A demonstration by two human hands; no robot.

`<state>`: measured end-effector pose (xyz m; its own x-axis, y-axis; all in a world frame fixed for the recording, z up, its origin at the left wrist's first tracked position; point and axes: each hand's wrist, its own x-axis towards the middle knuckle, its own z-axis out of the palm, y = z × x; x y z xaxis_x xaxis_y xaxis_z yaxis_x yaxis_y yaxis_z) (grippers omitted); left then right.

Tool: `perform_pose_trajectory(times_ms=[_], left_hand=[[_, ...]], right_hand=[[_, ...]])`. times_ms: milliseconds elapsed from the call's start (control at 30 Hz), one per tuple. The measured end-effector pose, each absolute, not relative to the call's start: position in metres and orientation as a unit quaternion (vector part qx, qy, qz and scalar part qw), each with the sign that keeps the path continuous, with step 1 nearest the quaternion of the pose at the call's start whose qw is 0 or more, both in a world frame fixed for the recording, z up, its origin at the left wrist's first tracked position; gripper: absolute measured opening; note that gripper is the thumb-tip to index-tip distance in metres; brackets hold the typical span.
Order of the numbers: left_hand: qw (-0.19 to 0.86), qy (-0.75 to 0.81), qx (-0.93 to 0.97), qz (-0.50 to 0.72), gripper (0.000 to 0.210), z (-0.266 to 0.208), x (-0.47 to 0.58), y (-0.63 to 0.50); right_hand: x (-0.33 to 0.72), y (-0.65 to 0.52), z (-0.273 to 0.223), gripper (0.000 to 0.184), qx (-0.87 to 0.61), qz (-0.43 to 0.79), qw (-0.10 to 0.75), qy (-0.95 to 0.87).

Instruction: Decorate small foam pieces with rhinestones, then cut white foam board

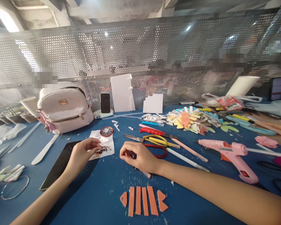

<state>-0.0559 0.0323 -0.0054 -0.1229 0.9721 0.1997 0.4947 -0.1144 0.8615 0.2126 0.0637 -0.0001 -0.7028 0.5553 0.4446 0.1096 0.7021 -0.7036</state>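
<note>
On the blue tabletop (91,200), the left hand (84,150), fingers nearly together, hung at ten o'clock over a squarish white paper sheet (110,142) that probably kept tiny multicoloured beads (102,152) gathered. The right hand (140,155) curled its fingers; neither grip was discernible. Flat orange strips (145,201) lay spaced at six o'clock.

Plenty of light on the tabletop (103,200) here, and up beyond its far left corner a bright strip (7,17) burns out to pure white! Small lamps (188,27) flare through the mesh (131,53), which turns hazy and pale past the far edge. Everything behind it goes soft, with pixelated patches (44,78) blotting out parts. A soft shadow falls beside the left arm (49,193). The strips (144,201) by the near edge look crisp, while the wide lens stretches things toward both side edges.
</note>
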Motion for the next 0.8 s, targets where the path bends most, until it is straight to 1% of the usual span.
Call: perform_pose_trajectory(times_ms=[200, 500, 800], left_hand=[[0.252, 0.620, 0.609, 0.425, 0.021, -0.0052, -0.0571, 0.0310], [0.220, 0.639, 0.613, 0.409, 0.027, -0.0005, -0.0552, 0.0282], [0.217, 0.641, 0.614, 0.407, 0.028, -0.0001, -0.0549, 0.0289]], right_hand=[[0.2126, 0.0640, -0.0005, 0.006, -0.195, 0.332, 0.330, -0.862], [0.2124, 0.0647, -0.0012, 0.006, -0.196, 0.327, 0.327, -0.865], [0.2124, 0.0645, -0.0023, 0.006, -0.199, 0.325, 0.330, -0.864]])
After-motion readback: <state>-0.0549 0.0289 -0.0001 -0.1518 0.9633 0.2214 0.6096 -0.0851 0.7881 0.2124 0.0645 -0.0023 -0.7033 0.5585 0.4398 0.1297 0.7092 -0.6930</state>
